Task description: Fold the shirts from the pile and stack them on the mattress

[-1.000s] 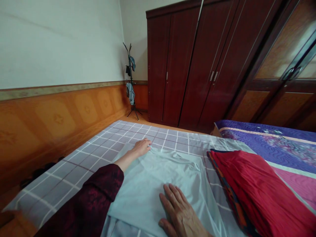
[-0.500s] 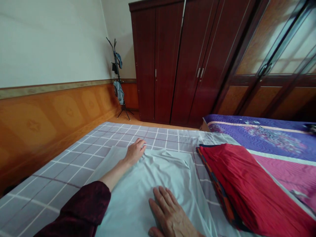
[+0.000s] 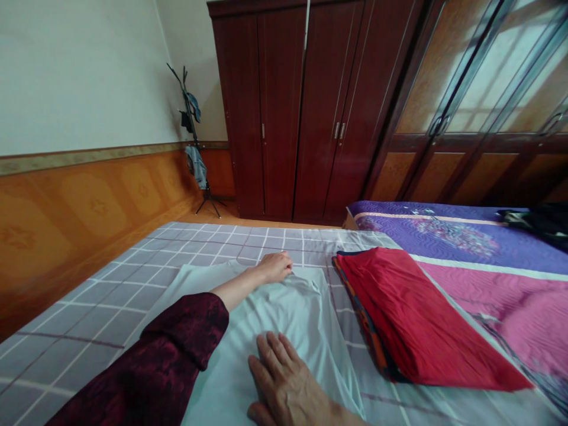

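Note:
A pale mint-green cloth [image 3: 239,349] lies spread on the grey checked bedding, with wrinkles near its far edge. At that far edge my left hand [image 3: 276,267] has its fingers curled closed on the cloth. My right hand [image 3: 284,378] rests palm down on the cloth nearer to me, fingers stretched out. To the right of the cloth lies a folded red cloth [image 3: 412,319], on top of dark blue and orange fabric.
Grey checked bedding [image 3: 110,284] surrounds the cloth. A purple and pink bedspread [image 3: 470,236] lies at the right, with dark items on it. Behind stand a dark red wardrobe [image 3: 275,118] and a coat rack [image 3: 194,130] with clothes.
My left hand has moved right along the cloth's far edge, and its fingers have closed. My right hand stays flat on the cloth. The view has turned a little to the right.

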The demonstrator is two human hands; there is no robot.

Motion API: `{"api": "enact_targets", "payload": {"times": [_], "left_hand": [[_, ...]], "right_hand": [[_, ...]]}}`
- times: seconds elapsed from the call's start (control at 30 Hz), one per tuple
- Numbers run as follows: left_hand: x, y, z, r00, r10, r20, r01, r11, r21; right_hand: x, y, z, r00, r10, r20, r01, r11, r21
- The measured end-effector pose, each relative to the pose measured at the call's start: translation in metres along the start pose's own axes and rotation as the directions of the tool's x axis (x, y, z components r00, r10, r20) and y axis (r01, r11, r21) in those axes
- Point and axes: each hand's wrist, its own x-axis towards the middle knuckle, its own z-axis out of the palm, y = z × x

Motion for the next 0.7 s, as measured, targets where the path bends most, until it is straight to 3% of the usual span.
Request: {"api": "enact_targets", "payload": {"times": [0.23, 0.37, 0.5, 0.7], "left_hand": [[0.012, -0.007, -0.002, 0.99, -0.138, -0.017, 0.138, 0.99, 0.011], [0.01, 0.007, -0.002, 1.0, -0.003, -0.004, 0.003, 1.0, -0.01], [0.012, 0.023, -0.002, 0.985, 0.145, 0.096, -0.139, 0.988, -0.068], [0.019, 0.03, 0.003, 0.955, 0.223, 0.196, -0.192, 0.967, -0.164]], "right_hand": [[-0.003, -0.003, 0.004, 0.999, -0.013, -0.046, 0.011, 0.999, -0.038], [-0.003, -0.001, 0.009, 0.997, -0.025, -0.074, 0.02, 0.998, -0.062], [-0.002, -0.001, 0.013, 0.994, -0.041, -0.097, 0.032, 0.995, -0.096], [-0.001, -0.002, 0.012, 0.994, -0.039, -0.102, 0.029, 0.995, -0.094]]}}
